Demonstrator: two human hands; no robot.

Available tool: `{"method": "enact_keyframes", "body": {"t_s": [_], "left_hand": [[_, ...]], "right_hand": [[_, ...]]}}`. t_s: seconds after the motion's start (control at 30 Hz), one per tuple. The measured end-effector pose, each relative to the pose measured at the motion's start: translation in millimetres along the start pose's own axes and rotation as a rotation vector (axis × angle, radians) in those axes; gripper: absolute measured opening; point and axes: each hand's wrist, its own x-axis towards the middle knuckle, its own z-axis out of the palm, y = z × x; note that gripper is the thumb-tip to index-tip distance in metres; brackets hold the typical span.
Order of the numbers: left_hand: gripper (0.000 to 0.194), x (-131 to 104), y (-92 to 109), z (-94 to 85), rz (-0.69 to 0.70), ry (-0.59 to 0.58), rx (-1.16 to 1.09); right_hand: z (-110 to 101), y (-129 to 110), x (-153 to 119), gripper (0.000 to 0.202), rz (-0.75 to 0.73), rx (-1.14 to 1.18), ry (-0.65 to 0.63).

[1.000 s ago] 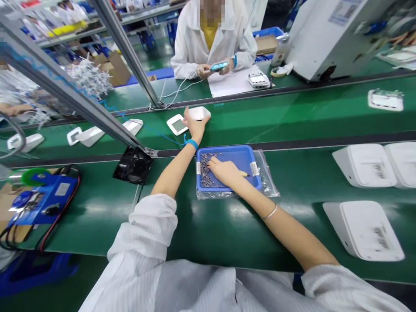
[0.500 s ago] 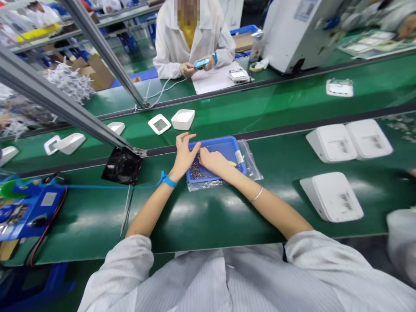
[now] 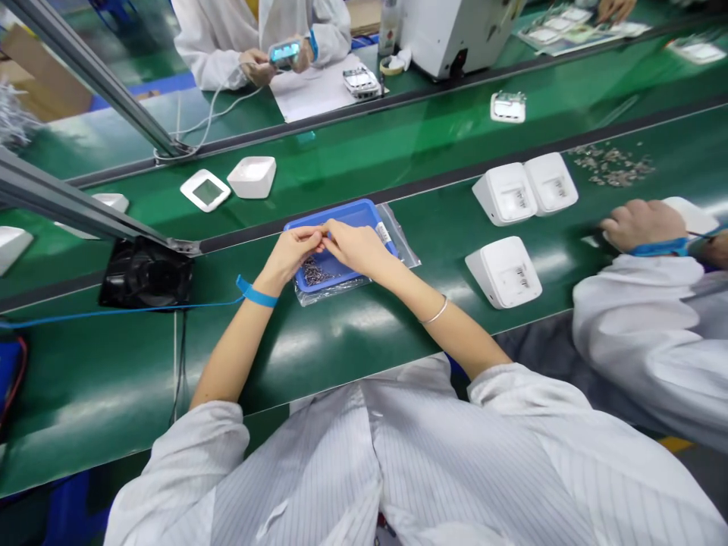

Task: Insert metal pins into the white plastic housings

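Note:
Over a shallow blue tray [image 3: 356,210], my left hand [image 3: 291,254] and my right hand [image 3: 353,244] meet at the fingertips. The left fingers are pinched together; whatever lies in the pinch is too small to make out. My right thumb and fingers also close at that same spot, and their content is hidden. Beneath the hands, a pile of small dark metal screws [image 3: 315,271] lies in the tray's left part. A clear plastic bag [image 3: 406,246] sticks out from under the tray. A blue wrist strap [image 3: 255,293] with a cord circles my left wrist.
Several white housings [image 3: 503,273] stand right of the tray. Small metal parts [image 3: 613,163] lie scattered beyond, near a co-worker's hand [image 3: 645,225]. A black fan [image 3: 146,273] sits at the left beside a metal post [image 3: 102,201]. Across the belt, another person holds a lit device [image 3: 284,52].
My view has swung to the right. The left hand, spread open before, has closed its fingers and come together with the right hand. The right hand has risen from the screws.

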Motion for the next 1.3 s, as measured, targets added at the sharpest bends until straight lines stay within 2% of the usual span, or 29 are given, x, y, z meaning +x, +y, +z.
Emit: {"method": "enact_keyframes", "body": {"t_s": [0.17,0.33,0.5,0.63,0.73,0.8,0.9,1.03,1.1,1.2,1.3], "left_hand": [[0.065,-0.1,-2.7,-3.5,-0.056,-0.092,-0.064],[0.058,-4.3,2.0,1.2,-0.036,-0.097,-0.049],[0.04,-10.9,5.9,15.7,0.062,-0.065,-0.013],[0.035,-11.4,3.1,19.0,0.113,-0.041,0.024],[0.037,-11.9,1.6,16.7,0.142,-0.052,0.184],[0.042,-14.7,2.2,17.9,0.212,-0.12,0.365],[0.046,-22.6,3.5,28.1,0.381,-0.233,0.563],[0.033,-34.2,1.8,46.5,0.515,-0.216,0.675],[0.033,-39.2,0.7,51.0,0.578,-0.233,0.743],[0.036,-46.8,0.7,52.4,0.664,-0.341,0.895],[0.039,-55.1,2.2,55.4,0.683,-0.448,1.014]], "right_hand": [[-10.3,-4.2,-7.2,0.019,-0.037,0.175,0.023],[-14.0,-2.5,-15.7,0.007,-0.093,0.383,0.12],[-11.7,3.6,-31.3,0.008,0.067,0.589,0.16],[-11.7,7.4,-44.2,0.004,0.174,0.544,0.192],[-12.3,10.5,-54.1,0.005,0.21,0.455,0.179],[-11.8,12.0,-62.0,0.008,0.222,0.422,0.18],[-9.9,12.2,-74.7,0.011,0.241,0.428,0.216],[-9.3,8.7,-87.5,0.014,0.229,0.488,0.259],[-11.7,6.5,-92.4,0.013,0.227,0.499,0.236],[-17.9,4.8,-102.6,0.01,0.234,0.46,0.136],[-22.3,6.4,-120.0,0.014,0.217,0.376,0.088]]}}
